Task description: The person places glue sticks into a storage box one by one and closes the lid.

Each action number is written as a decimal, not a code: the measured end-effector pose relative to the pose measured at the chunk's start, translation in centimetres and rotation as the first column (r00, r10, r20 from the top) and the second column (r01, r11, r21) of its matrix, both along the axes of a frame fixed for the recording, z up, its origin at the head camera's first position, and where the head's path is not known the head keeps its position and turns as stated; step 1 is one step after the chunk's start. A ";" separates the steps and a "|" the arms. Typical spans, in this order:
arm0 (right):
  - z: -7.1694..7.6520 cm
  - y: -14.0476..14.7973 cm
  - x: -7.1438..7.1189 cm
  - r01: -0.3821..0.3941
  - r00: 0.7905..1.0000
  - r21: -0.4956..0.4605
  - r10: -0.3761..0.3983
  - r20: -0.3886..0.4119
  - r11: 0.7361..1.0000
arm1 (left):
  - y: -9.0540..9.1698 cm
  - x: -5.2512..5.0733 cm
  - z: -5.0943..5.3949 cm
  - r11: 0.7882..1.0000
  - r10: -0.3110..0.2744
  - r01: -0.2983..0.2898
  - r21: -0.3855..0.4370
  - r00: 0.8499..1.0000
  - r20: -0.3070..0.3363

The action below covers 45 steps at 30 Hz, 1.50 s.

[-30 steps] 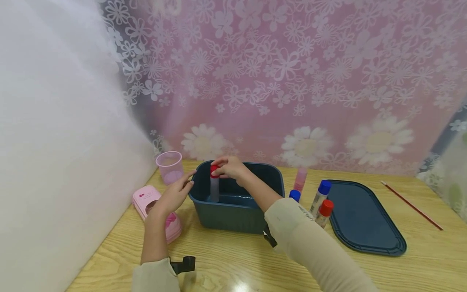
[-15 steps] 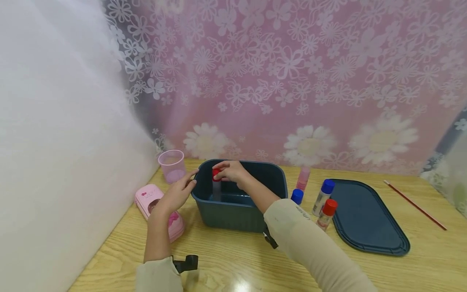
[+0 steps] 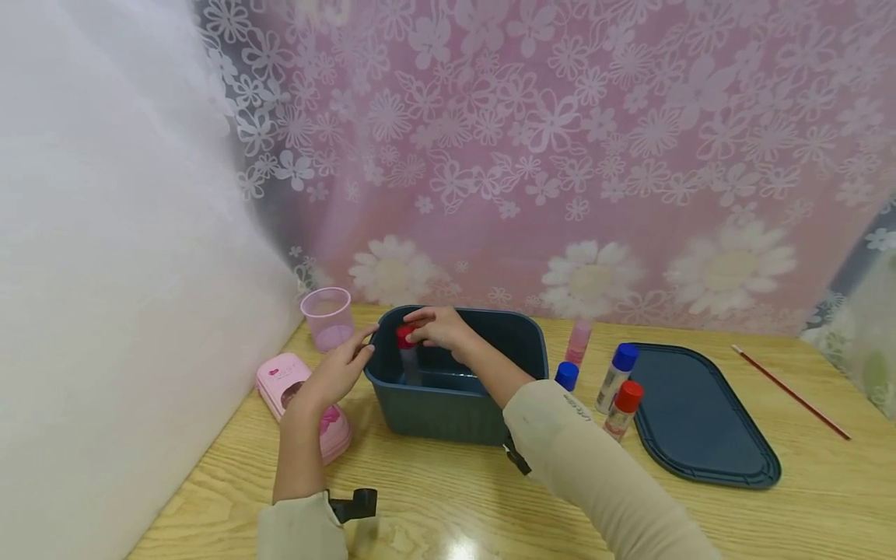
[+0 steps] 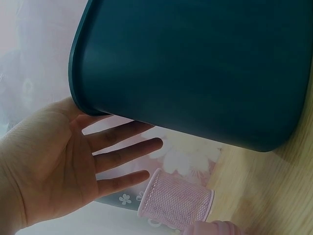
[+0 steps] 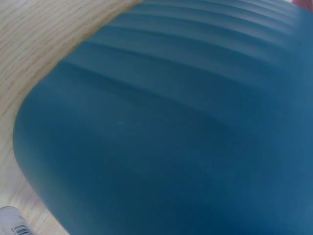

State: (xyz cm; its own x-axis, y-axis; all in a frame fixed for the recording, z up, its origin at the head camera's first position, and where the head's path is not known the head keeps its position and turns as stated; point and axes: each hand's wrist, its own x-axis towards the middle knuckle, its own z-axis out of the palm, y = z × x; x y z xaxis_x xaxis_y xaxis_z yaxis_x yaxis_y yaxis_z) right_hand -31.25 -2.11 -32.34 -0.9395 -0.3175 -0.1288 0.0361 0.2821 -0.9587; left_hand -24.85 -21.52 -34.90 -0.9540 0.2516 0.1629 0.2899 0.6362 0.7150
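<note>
Step in hand looks like placing bottles into the bin (image 3: pixel 448 416). The red-capped bottle (image 3: pixel 410 362) is inside the bin, at its left end, roughly upright. Right hand (image 3: pixel 442 328) reaches over the bin's near side; its grip is nearly closed, thumb and fingers pinching the red cap. Left hand (image 3: pixel 334 379) is at the bin's left rim, fingers mostly straight and spread, grip loose, touching the rim (steadying it, I'd guess).

Next move probably calls for settling the bottle, releasing the cap, and lifting clear without tipping it. More bottles stand right of the bin: pink bottle (image 3: pixel 578 342), tall blue-capped bottle (image 3: pixel 613 381), small blue-capped bottle (image 3: pixel 567 376), second red-capped bottle (image 3: pixel 624 410).

Hard to make out: can't tell if the held bottle's base meets the bin floor. Sleeve (image 3: pixel 581 443) covers most of the small blue-capped bottle. Left thumb is mostly behind the rim in the left wrist view. Right wrist view is nearly all bin wall, no hand; a barcoded bottle (image 5: pixel 13 223) is cut off there (unsure which).
</note>
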 end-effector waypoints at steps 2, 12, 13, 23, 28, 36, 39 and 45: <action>0.3 0.3 0.0 -0.006 1.000 -0.005 0.006 -0.004 1.000 | 0.1 0.0 0.0 1.000 -0.001 0.001 -0.004 1.000 -0.007; 4.4 2.5 0.9 -0.053 0.998 -0.020 0.052 -0.040 0.998 | 0.0 0.0 0.1 1.000 0.006 -0.006 -0.020 1.000 -0.015; 5.0 2.9 1.1 -0.055 0.997 -0.018 0.054 -0.050 0.998 | 0.0 0.0 0.1 1.000 0.005 -0.005 -0.023 1.000 -0.014; 8.7 8.9 4.4 -0.120 0.971 0.051 0.128 -0.202 0.991 | 0.0 0.1 0.1 1.000 0.002 -0.002 -0.024 1.000 -0.011; 8.8 12.7 6.5 -0.150 0.958 0.060 0.160 -0.237 0.987 | 0.0 0.1 0.1 1.000 0.003 -0.003 -0.031 1.000 0.000; 7.0 17.7 10.8 -0.075 0.973 0.111 0.097 -0.210 0.991 | 0.1 0.3 0.1 1.000 -0.005 0.005 -0.025 1.000 -0.005; 5.5 18.9 12.1 -0.031 0.975 0.114 0.056 -0.217 0.993 | 0.1 0.3 0.1 1.000 -0.006 0.006 -0.026 1.000 0.005; 2.1 19.8 14.0 0.011 0.970 0.109 0.016 -0.241 0.994 | 0.0 0.2 0.1 0.999 -0.006 0.006 -0.034 1.000 -0.005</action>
State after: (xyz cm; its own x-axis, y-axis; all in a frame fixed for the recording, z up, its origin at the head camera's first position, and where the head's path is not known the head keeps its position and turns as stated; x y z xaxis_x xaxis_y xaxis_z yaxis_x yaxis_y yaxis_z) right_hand -17.20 17.71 -30.21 -0.9461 -0.3166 0.0680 -0.1936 0.3848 -0.9025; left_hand -24.70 -21.48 -34.80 -0.9516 0.2627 0.1594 0.2976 0.6582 0.6915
